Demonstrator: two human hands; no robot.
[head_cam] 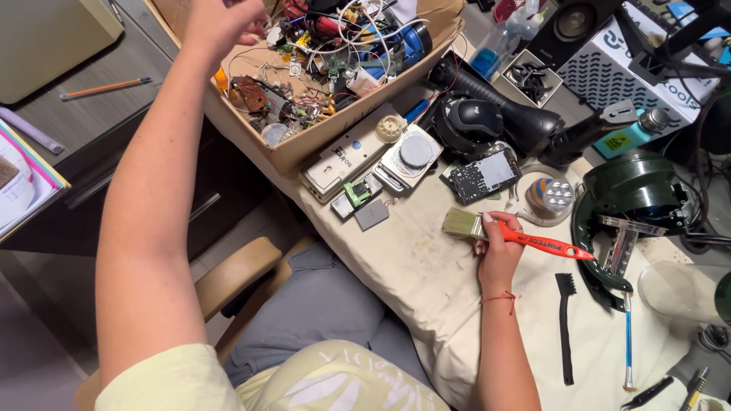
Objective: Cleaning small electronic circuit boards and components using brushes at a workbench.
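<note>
In the head view, the right hand [499, 255] was closed around a paintbrush [512, 234] with a red handle, near the middle of the cloth-covered bench [426, 281]. The brush lay nearly level, its long axis running across the bench: bristles pointed toward the cardboard box [304, 148], handle end toward the green lamp base [632, 190]. Just beyond the bristles sat a small black circuit board [481, 176], a round clear dish [544, 199] and a white gadget with a grey disc [411, 156]. A black narrow brush [564, 327] and a thin blue tool [629, 342] lay toward the bench's near edge, apart from the hand.

The left hand [221, 23] was raised over the far corner of the box, fingers curled; whether it held anything could not be told. Tangled wires and small parts [320, 68] filled the box beneath it. A pencil [106, 88] lay on the desk beyond the arm.
</note>
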